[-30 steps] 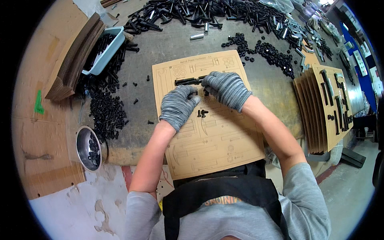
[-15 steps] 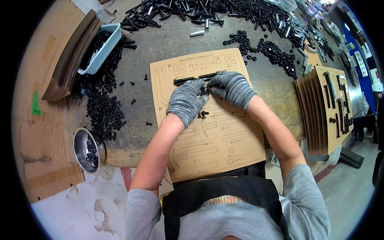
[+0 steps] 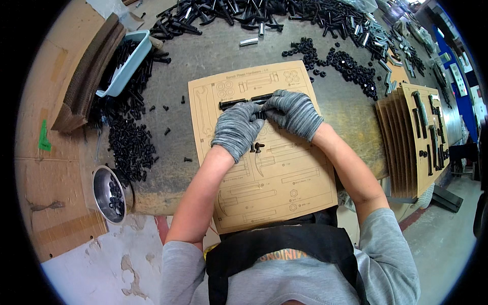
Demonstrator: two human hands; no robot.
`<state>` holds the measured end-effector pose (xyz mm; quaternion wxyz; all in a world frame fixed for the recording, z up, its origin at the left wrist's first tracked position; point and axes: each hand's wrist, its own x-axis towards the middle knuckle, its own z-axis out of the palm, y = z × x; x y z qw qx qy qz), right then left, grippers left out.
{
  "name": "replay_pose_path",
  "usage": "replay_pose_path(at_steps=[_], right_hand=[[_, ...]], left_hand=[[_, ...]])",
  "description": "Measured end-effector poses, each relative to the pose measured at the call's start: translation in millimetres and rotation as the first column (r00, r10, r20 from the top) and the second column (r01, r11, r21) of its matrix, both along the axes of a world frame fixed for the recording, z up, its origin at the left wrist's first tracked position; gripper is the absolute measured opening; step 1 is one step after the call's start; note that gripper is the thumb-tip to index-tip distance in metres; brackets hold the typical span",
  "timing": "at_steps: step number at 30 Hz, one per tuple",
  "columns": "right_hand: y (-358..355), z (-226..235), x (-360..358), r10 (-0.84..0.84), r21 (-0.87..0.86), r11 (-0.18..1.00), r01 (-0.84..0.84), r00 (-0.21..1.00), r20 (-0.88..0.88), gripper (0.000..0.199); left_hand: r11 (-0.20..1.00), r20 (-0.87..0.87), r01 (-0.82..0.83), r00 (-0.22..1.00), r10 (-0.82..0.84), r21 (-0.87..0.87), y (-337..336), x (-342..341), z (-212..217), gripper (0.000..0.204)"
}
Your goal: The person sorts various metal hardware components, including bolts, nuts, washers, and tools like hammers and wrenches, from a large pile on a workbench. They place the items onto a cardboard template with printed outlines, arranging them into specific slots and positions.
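A printed brown cardboard sheet (image 3: 239,203) lies before me, with outlines of tools and hardware. Over its upper part, my gloved left hand (image 3: 236,127) is closed on small black bolts (image 3: 261,116), whose ends show between the two hands. My right hand (image 3: 294,114), also gloved, has its fingers pinched together against the left fingertips; what they hold is hidden. Just beyond the hands lie a thick black bolt (image 3: 232,103) and another long black bolt (image 3: 260,98), partly covered. Below the hands, small black bolts (image 3: 258,147) rest on the sheet.
Small bolts (image 3: 129,147) are heaped left, near a blue bin (image 3: 124,66) and a metal bowl (image 3: 105,201). Black nuts (image 3: 351,71) and longer bolts (image 3: 325,18) spread across the far side. Cardboard sheets stand stacked right, the outermost hardware card (image 3: 424,147) carrying bolts.
Both hands stay over the same spot, fingers drawn slightly closer together. Fewer of the small bolts show between them now.
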<state>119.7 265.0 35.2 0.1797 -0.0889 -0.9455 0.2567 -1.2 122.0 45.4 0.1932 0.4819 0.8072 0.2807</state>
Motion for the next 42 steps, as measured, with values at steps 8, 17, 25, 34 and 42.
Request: replay_pose_path(at_steps=[8, 17, 25, 34, 42], right_hand=[[-18, 8, 12, -0.112, -0.035, 0.993, 0.112, 0.994, 0.013, 0.014], [-66, 28, 20, 0.128, 0.085, 0.983, -0.164, 0.935, 0.33, 0.014], [-57, 30, -5, -0.086, -0.229, 0.967, 0.109, 0.99, 0.108, 0.013], [-69, 17, -56, -0.125, -0.007, 0.992, 0.13, 0.968, 0.217, 0.019], [-71, 40, 14, -0.122, -0.016, 0.991, 0.136, 0.93, 0.346, 0.022]], left_hand=[[0.991, 0.169, -0.073, 0.984, 0.053, 0.112, -23, -3, 6, 0.033], [0.996, -0.269, 0.023, 0.963, 0.001, 0.084, -78, 32, 1, 0.021], [0.986, -0.27, -0.067, 0.957, 0.107, 0.154, -82, 2, -3, 0.014], [0.998, -0.309, -0.014, 0.951, 0.03, 0.055, -67, -29, 0, 0.019], [0.984, -0.201, -0.166, 0.964, 0.176, 0.066, -151, -64, 15, 0.02]])
